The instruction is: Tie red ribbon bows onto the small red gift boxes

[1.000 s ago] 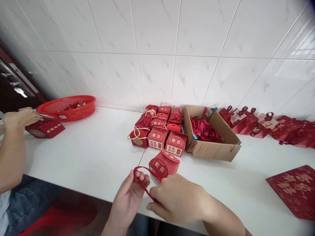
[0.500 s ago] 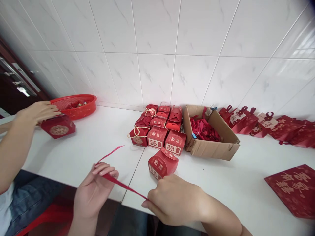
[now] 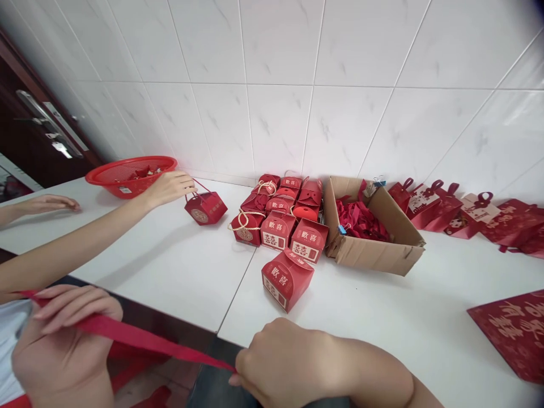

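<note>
"What are the fingers doing?"

"The right hand (image 3: 284, 362) is a fist clamped on one end of a red ribbon (image 3: 148, 338); the left hand (image 3: 70, 340) has its fingers folded over it farther along, a tail showing past them; how firmly the left grips, I cannot tell."

"And the ribbon itself?"

"Drawn slantwise between the hands, in front of the near edge of the white table (image 3: 170, 266); half a second ago the hands were closer, the span shorter."

"What else has changed?"

"A co-worker's hand (image 3: 170, 186) has brought a handled box (image 3: 207, 209) from beside the red basket (image 3: 102, 174) toward the grouped boxes (image 3: 276, 231); the front box (image 3: 285, 281) keeps its place just before that group."

"Farther out?"

"A cardboard carton (image 3: 378, 253) with a heap of ribbons (image 3: 361, 220) inside, beside the group; then a row of red bags (image 3: 451, 212) along the wall."

"Any writing?"

"歡喜 on the front box and several grouped ones; 囍 on pale panels; the co-worker's box has gold marks too small to read; a flat red packet (image 3: 516, 334) bears large gold characters, cut off at the edge of view."
</note>
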Tool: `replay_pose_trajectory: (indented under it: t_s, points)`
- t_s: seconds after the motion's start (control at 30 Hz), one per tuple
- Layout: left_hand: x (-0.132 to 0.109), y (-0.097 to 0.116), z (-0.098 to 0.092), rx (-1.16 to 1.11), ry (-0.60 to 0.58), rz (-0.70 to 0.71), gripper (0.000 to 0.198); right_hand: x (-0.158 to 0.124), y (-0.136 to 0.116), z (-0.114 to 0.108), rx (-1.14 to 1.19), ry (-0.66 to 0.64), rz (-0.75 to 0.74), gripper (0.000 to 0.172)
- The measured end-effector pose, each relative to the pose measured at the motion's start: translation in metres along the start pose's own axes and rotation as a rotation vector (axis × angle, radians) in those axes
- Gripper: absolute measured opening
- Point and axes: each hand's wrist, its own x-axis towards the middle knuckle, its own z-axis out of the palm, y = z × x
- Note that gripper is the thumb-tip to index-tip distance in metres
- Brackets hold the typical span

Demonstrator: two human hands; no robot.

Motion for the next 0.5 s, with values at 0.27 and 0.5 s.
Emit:
replay_pose_trajectory:
  t_s: [0.27,0.5]
  points:
    - [-0.022,-0.041,0.096,0.114,-0.27,-0.218,0.022,-0.04,0.058,-0.019,0.069,0.381,0.381,0.037]
    - [-0.023,-0.083,0.159,0.375,-0.361,-0.221,0.029,-0.039,0.097,-0.018,0.149,0.354,0.542,0.023]
